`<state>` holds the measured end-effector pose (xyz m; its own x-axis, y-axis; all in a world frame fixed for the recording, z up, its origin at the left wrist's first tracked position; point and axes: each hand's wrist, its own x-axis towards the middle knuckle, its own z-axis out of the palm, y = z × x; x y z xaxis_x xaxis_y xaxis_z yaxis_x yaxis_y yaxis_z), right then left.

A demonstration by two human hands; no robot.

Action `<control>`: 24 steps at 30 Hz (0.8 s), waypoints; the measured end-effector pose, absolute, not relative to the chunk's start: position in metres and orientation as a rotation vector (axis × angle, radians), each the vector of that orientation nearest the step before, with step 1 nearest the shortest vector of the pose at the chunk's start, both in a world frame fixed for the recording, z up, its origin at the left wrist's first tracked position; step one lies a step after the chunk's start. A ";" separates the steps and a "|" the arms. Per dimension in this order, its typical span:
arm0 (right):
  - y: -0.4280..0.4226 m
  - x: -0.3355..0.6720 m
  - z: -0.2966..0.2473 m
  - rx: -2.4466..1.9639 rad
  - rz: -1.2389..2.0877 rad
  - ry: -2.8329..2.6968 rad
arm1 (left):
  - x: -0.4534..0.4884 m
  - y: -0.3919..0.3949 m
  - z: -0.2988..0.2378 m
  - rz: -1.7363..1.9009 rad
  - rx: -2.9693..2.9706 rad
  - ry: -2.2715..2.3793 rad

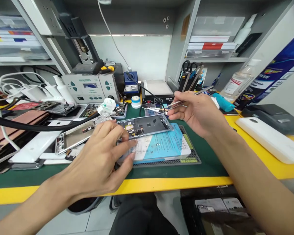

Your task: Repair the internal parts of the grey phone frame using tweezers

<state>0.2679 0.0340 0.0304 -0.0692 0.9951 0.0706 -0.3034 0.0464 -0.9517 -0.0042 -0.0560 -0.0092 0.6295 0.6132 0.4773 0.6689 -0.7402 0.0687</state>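
Observation:
An opened phone frame [147, 125] lies on a blue and white card [166, 145] on a dark work mat. My left hand [101, 156] rests on the frame's near left corner, fingers bent and pressing on it. My right hand [194, 114] hovers above the frame's far right end, pinched on metal tweezers [176, 103] whose tips point left toward the back of the mat. A second opened phone body [75, 135] lies just left of my left hand.
A soldering station [88, 88], a small blue unit [131, 83] and a black heater plate [156, 91] stand at the back. Cables and phone parts crowd the left side. A tool holder [191, 78], a clear bottle [237, 83] and a white pad [269, 140] are on the right.

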 end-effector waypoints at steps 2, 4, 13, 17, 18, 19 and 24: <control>0.036 0.268 0.029 -0.911 1.334 -1.076 | -0.005 -0.057 -0.007 -0.727 -2.740 -1.070; 0.037 0.269 0.028 -0.913 1.328 -1.088 | -0.006 -0.056 -0.004 -0.725 -2.737 -1.064; 0.039 0.269 0.032 -1.013 1.327 -1.131 | -0.014 -0.048 0.003 -0.679 -2.711 -1.143; 0.039 0.270 0.032 -1.002 1.343 -1.110 | -0.012 -0.046 0.004 -0.600 -2.743 -1.162; 0.039 0.270 0.031 -0.990 1.351 -1.104 | -0.011 -0.046 0.004 -0.582 -2.744 -1.162; 0.040 0.270 0.031 -0.981 1.355 -1.100 | -0.010 -0.046 0.004 -0.568 -2.747 -1.155; 0.040 0.270 0.029 -0.989 1.352 -1.121 | -0.008 -0.046 0.003 -0.580 -2.756 -1.157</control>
<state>0.2703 0.0403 0.0288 -0.0857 0.9958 0.0312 -0.2153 0.0121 -0.9765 -0.0076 -0.0461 0.0027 0.6396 0.6678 0.3808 0.7047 -0.7072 0.0566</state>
